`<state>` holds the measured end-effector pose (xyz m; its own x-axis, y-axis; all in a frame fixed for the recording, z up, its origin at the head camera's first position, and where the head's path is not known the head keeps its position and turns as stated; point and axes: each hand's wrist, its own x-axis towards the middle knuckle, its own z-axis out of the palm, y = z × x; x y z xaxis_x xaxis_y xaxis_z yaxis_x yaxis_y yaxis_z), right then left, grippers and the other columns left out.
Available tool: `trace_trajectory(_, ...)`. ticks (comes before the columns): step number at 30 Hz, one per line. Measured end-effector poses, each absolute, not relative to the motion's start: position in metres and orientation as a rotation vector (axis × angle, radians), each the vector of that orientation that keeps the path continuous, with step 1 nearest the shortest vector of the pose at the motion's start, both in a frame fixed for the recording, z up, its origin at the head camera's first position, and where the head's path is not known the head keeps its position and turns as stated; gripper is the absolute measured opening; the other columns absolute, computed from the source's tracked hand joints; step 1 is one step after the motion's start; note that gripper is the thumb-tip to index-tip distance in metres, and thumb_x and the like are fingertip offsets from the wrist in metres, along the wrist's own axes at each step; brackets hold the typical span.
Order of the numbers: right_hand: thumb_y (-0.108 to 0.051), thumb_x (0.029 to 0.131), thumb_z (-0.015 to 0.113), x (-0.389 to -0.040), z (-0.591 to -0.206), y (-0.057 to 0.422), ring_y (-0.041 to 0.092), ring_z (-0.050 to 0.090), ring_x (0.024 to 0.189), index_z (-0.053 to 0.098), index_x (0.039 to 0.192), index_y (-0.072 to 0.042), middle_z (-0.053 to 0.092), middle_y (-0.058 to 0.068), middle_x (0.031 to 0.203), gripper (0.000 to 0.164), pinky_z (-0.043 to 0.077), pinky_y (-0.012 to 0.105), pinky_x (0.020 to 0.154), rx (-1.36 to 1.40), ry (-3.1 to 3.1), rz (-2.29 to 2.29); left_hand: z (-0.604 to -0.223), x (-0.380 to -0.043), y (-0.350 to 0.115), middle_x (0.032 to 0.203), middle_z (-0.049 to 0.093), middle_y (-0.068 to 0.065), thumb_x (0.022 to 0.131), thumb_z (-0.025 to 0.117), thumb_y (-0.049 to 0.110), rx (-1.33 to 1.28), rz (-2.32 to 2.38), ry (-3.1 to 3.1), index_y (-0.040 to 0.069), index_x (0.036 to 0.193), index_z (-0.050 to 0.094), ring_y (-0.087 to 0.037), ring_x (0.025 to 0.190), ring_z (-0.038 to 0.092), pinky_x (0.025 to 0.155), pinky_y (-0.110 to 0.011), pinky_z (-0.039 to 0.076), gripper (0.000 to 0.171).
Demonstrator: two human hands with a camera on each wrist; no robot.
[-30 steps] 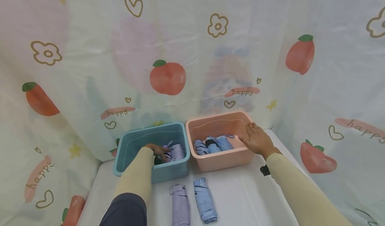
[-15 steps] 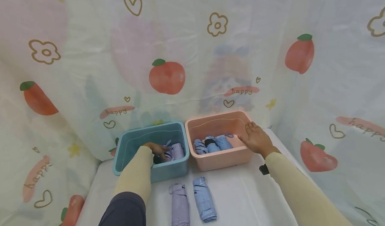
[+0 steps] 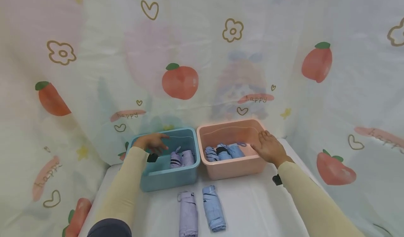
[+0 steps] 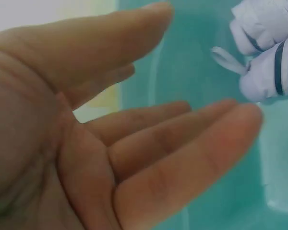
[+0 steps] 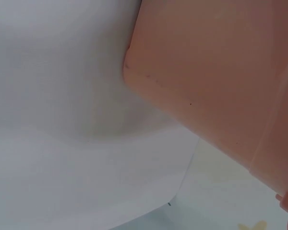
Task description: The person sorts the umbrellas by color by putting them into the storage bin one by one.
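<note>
My left hand (image 3: 153, 141) is over the left part of a teal bin (image 3: 170, 177), its fingers spread and holding nothing. Two folded lilac umbrellas (image 4: 273, 72) lie side by side in that bin, to the right of the hand. My right hand (image 3: 270, 148) rests with straight fingers on the right rim of a pink bin (image 3: 233, 168). Inside the pink bin are three folded blue umbrellas (image 3: 224, 153). From the right wrist view only the outer wall of the pink bin (image 5: 216, 72) shows, without the hand.
On the white table (image 3: 252, 202), in front of the bins, lie a folded lilac umbrella (image 3: 188, 214) and a folded blue umbrella (image 3: 214, 209). The two bins stand nearly touching. A fruit-patterned curtain (image 3: 214, 54) hangs close behind them and along both sides.
My left hand has let go of the lilac umbrella in the teal bin and moved up and left. The right hand stays on the pink rim. The head view has shifted slightly.
</note>
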<state>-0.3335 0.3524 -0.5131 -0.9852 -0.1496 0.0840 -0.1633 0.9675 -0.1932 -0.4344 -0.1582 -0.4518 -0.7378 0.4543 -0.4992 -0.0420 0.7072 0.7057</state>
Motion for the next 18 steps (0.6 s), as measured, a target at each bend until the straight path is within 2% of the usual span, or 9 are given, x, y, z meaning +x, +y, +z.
trace_trajectory(3, -0.056, 0.101, 0.03, -0.334, -0.514, 0.352, 0.046, 0.01, 0.143, 0.021, 0.146, 0.016, 0.018, 0.031, 0.154, 0.085, 0.009, 0.054, 0.114, 0.264, -3.042, 0.296, -0.439, -0.417, -0.165, 0.133, 0.055, -0.023, 0.094, 0.065, 0.012, 0.363, 0.929, 2.302, 0.01, 0.154, 0.029, -0.033, 0.101, 0.065, 0.073, -0.042, 0.057, 0.07)
trace_trajectory(10, -0.059, 0.101, 0.027, -0.336, -0.515, 0.352, 0.048, 0.009, 0.142, 0.021, 0.146, 0.017, 0.017, 0.033, 0.153, 0.089, 0.008, 0.055, 0.114, 0.274, -3.043, 0.302, -0.437, -0.374, -0.171, 0.132, 0.053, -0.025, 0.094, 0.066, 0.013, 0.449, 0.963, 2.425, 0.01, 0.152, 0.034, -0.034, 0.102, 0.064, 0.068, -0.04, 0.057, 0.066)
trace_trajectory(15, -0.059, 0.1, 0.028, -0.336, -0.515, 0.351, 0.048, 0.008, 0.142, 0.019, 0.146, 0.017, 0.015, 0.033, 0.153, 0.089, 0.008, 0.056, 0.114, 0.264, -3.053, 0.313, -0.448, -0.34, -0.17, 0.126, 0.059, -0.015, 0.094, 0.067, 0.016, 0.483, 1.016, 2.555, 0.013, 0.147, 0.045, -0.023, 0.093, 0.067, 0.068, -0.036, 0.057, 0.057)
trace_trajectory(18, -0.059, 0.1, 0.028, -0.336, -0.517, 0.352, 0.048, 0.009, 0.142, 0.02, 0.146, 0.017, 0.016, 0.033, 0.153, 0.09, 0.008, 0.056, 0.114, 0.262, -3.054, 0.308, -0.456, -0.325, -0.17, 0.124, 0.061, -0.013, 0.094, 0.067, 0.016, 0.521, 1.094, 2.607, 0.012, 0.142, 0.052, -0.022, 0.092, 0.067, 0.069, -0.035, 0.057, 0.05)
